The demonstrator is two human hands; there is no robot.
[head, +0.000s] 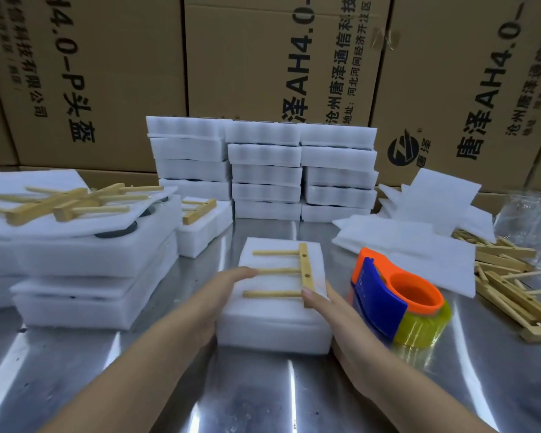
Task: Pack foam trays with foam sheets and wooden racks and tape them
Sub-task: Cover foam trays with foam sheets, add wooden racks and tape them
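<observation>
hands [219, 298] [331, 310] press the foam tray's [272, 332] sides, palms hidden.

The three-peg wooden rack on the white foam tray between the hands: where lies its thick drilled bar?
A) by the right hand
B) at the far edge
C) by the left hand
A: the three-peg wooden rack has its bar along the right edge of the white foam tray, beside the right hand.
</observation>
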